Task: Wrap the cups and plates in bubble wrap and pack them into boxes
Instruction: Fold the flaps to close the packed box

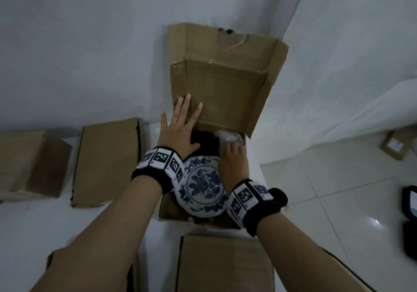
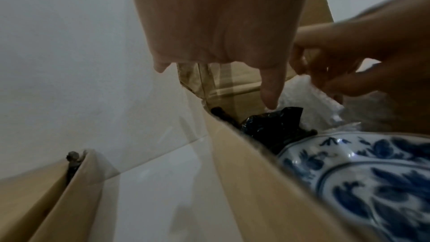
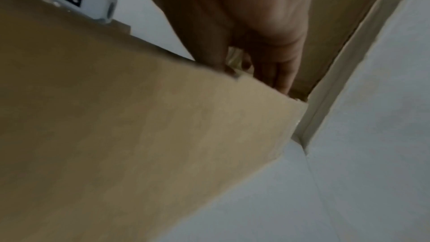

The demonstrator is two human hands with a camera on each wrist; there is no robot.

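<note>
An open cardboard box (image 1: 225, 88) stands on the white table with its back flaps upright. A blue-and-white plate (image 1: 203, 188) lies unwrapped in the box's near half, and shows close up in the left wrist view (image 2: 372, 181). Behind it sit a crumpled black item (image 1: 205, 140) and a bubble wrap bundle (image 1: 228, 136). My left hand (image 1: 184, 122) presses flat, fingers spread, against the inside of the back flap, its thumb pointing down at the black item (image 2: 274, 126). My right hand (image 1: 233, 156) reaches into the box's right side and pinches the bubble wrap (image 2: 302, 98).
Two flattened cardboard boxes (image 1: 106, 161) (image 1: 31, 163) lie on the table (image 1: 108, 224) to the left. A closed box (image 1: 225, 262) sits just in front of me. Tiled floor (image 1: 338, 190) at the right holds a small box (image 1: 394, 145) and dark objects (image 1: 409, 199).
</note>
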